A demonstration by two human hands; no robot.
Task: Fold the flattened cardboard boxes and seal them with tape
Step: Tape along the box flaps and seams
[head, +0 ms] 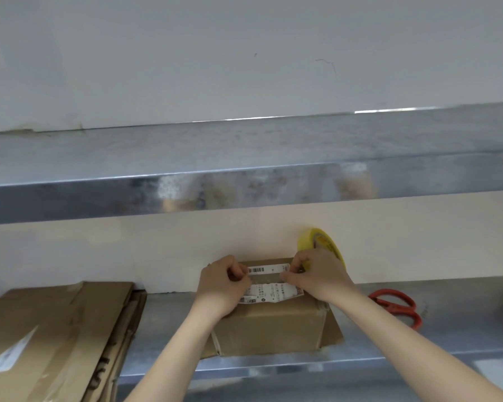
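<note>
A folded brown cardboard box (269, 326) stands on the steel table, with torn white shipping labels across its closed top flaps. My left hand (224, 282) rests on the box's top left, its fingers curled and pinching at the seam between the labels. My right hand (317, 274) grips a roll of yellowish tape (325, 245) at the box's top right, thumb and fingers pinching near the seam. A stretch of clear tape between the two hands cannot be made out for sure.
A stack of flattened cardboard boxes (55, 338) lies at the left of the steel table (447, 340). Red-handled scissors (398, 307) lie to the right of the box. A steel shelf (244, 181) runs overhead along the white wall.
</note>
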